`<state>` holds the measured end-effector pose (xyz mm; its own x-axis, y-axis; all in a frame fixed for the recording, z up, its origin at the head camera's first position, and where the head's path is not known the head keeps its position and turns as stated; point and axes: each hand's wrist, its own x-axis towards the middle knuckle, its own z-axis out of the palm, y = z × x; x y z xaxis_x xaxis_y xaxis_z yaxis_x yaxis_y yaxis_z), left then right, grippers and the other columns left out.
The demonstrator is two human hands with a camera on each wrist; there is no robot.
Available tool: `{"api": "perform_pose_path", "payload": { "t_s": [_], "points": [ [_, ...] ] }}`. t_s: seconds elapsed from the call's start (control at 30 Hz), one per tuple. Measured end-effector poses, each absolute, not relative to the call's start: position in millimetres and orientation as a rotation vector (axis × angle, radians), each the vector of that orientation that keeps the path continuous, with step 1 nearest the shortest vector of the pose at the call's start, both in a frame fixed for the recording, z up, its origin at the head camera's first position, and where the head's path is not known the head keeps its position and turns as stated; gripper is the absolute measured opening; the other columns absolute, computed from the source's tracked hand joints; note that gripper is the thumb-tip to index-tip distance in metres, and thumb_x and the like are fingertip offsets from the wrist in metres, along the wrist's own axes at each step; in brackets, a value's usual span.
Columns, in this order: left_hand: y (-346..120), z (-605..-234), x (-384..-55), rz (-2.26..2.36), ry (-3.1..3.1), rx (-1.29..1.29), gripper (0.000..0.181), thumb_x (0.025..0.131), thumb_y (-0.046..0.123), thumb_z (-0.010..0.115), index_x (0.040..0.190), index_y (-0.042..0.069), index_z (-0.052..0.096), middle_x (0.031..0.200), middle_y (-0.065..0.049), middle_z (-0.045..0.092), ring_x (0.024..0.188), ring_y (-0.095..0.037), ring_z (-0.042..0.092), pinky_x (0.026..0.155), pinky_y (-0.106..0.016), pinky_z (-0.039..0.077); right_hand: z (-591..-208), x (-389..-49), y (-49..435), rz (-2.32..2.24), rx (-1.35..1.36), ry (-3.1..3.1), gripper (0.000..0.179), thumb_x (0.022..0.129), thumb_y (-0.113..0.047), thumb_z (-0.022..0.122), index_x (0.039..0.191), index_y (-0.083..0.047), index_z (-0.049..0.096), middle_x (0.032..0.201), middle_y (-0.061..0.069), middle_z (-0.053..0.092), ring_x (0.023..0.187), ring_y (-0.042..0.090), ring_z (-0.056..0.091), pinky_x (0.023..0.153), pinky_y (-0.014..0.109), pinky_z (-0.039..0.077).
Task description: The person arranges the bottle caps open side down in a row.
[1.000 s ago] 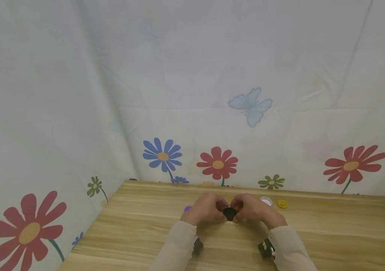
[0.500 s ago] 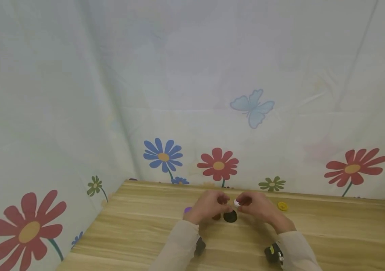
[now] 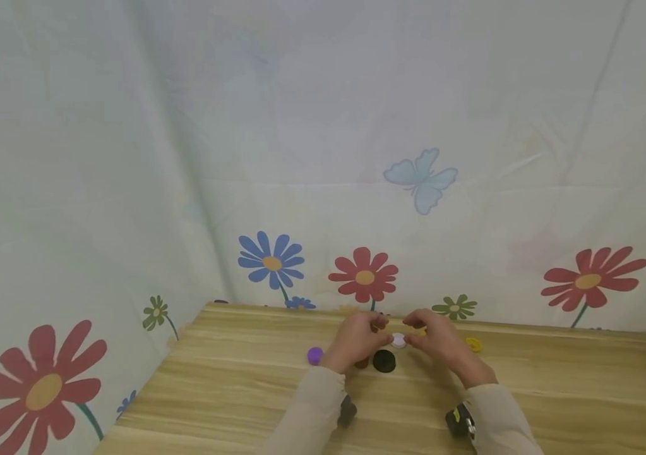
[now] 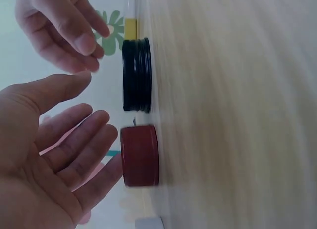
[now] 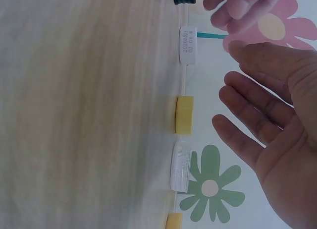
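My left hand (image 3: 355,341) hovers low over the table with fingers loosely bent and nothing in them. Across from it, my right hand (image 3: 439,341) is likewise relaxed, its thumb close to a white cap (image 3: 398,340) lying between the hands. That cap (image 4: 148,223) shows only as a pale edge in the left wrist view; printed figures mark its side (image 5: 188,45) in the right wrist view. A round black cap (image 3: 384,361) lies nearer me. Beside it is a dark red cap (image 4: 140,156), partly covered by my left hand in the head view, with my little fingertip right at it.
A purple cap (image 3: 314,356) lies left of my left hand. On the right are a yellow cap (image 3: 473,344), another yellow cap (image 5: 184,115) and a ribbed white cap (image 5: 180,166), hidden behind my right hand in the head view. A flower-printed curtain (image 3: 323,158) rises behind the table.
Both hands held the black cap, then released it onto the table. Half a second ago my right fingers were at a white cap; now the hands are farther apart, with white showing between them.
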<state>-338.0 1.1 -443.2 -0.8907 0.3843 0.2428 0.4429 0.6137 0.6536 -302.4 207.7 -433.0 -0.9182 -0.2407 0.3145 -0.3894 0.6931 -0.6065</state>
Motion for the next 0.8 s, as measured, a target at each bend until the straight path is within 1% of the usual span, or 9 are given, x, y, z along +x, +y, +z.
{"api": "perform_pose_path", "payload": {
  "t_s": [0.17,0.27,0.57,0.8],
  "points": [
    [7.0,-442.7,-338.5,-1.130,-2.709,-0.740,0.031,0.091,0.017,0.085,0.117,0.003,0.078,0.111,-0.007,0.078,0.102,-0.023,0.073,0.088,-0.032,0.058,-434.3,-305.1,206.3,1.006,0.528,-2.714,0.027,0.092,-0.002,0.080,0.116,0.005,0.071,0.115,0.019,0.072,0.111,0.043,0.067,0.096,0.060,0.054],
    [9.0,-443.2,-338.8,-1.128,-2.712,-0.738,0.030,0.090,0.015,0.085,0.117,0.004,0.078,0.110,-0.006,0.078,0.101,-0.022,0.074,0.086,-0.029,0.058,-435.4,-307.5,206.2,0.975,0.519,-2.748,0.027,0.092,-0.003,0.081,0.116,0.005,0.072,0.116,0.018,0.073,0.112,0.042,0.067,0.097,0.058,0.054],
    [11.9,-447.4,-342.1,-1.148,-2.743,-0.728,0.029,0.090,0.009,0.086,0.116,0.001,0.078,0.110,-0.009,0.079,0.101,-0.022,0.074,0.089,-0.030,0.058,-438.1,-311.5,206.3,0.914,0.534,-2.808,0.025,0.091,-0.003,0.081,0.113,0.004,0.073,0.114,0.017,0.074,0.112,0.042,0.068,0.099,0.058,0.053],
    [12.4,-448.8,-342.8,-1.100,-2.748,-0.763,0.027,0.088,0.008,0.086,0.113,0.002,0.079,0.102,-0.007,0.078,0.096,-0.018,0.072,0.088,-0.030,0.057,-439.2,-313.0,204.0,0.879,0.523,-2.847,0.019,0.092,-0.002,0.079,0.110,0.001,0.074,0.110,0.014,0.075,0.108,0.038,0.068,0.100,0.058,0.053]
  ]
}}
